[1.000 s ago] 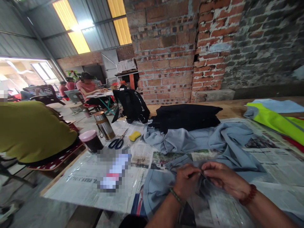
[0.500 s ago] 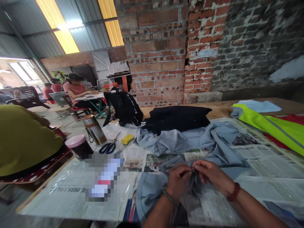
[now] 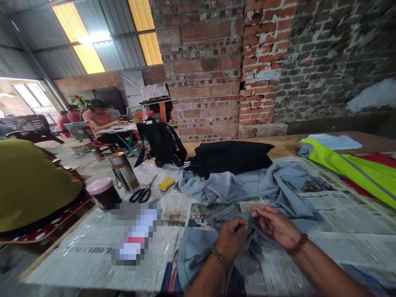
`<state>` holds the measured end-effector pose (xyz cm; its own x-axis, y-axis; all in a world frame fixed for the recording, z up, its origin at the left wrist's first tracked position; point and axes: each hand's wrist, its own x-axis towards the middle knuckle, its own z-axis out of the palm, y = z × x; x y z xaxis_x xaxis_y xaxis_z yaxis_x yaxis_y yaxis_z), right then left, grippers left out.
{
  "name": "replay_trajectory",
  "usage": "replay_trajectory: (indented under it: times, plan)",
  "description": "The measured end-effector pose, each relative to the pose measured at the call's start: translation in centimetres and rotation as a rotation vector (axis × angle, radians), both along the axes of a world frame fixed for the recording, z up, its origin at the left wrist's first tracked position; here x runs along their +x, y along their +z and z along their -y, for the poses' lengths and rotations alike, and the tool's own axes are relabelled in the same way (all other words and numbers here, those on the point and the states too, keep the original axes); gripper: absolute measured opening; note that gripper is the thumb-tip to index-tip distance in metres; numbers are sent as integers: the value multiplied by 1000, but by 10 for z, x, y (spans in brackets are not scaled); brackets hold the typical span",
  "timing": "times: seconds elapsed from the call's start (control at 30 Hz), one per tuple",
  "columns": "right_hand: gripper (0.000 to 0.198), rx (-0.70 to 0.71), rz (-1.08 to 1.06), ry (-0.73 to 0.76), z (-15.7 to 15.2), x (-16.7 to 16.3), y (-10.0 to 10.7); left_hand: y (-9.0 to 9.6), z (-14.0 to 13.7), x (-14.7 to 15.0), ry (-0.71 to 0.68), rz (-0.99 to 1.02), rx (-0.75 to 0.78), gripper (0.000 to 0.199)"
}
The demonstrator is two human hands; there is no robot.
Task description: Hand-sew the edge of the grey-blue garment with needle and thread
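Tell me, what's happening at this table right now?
A person sits at a newspaper-covered table, both hands pinching a fold of a grey garment. The left hand and right hand meet at the fabric's edge; something thin may lie between the fingers, but it is too small to tell. Farther back lie scissors, a yellow sponge, a steel flask and folded black clothing. Other people sit nearby.

Scissors (image 3: 142,193) (by a steel flask (image 3: 124,171))
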<state>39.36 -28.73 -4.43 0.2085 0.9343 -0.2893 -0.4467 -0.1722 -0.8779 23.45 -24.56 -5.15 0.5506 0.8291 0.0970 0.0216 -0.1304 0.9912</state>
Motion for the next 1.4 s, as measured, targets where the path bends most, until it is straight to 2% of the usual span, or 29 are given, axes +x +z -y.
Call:
replay_trajectory:
  times: [0.13,0.27,0.47,0.83,1.1,1.4]
  plan:
    - [33,44,102,148,3,3,12,-2,-3,1,4,-15,10,9]
    - [32,63,68,171,3,3,27,-4,-5,2,0,-35,26,11]
    - [27,55,-23,207,-3,2,33,-6,-7,1,0,-45,19,16]
    - [33,241,229,62,-12,1,50,-2,-7,1,26,-72,-35,16]
    - [36,309,278,-107,-27,21,69,1,-6,1,39,-84,-61,18]
    - [32,400,323,-232,-41,47,93,7,-4,1,47,-72,-97,19]
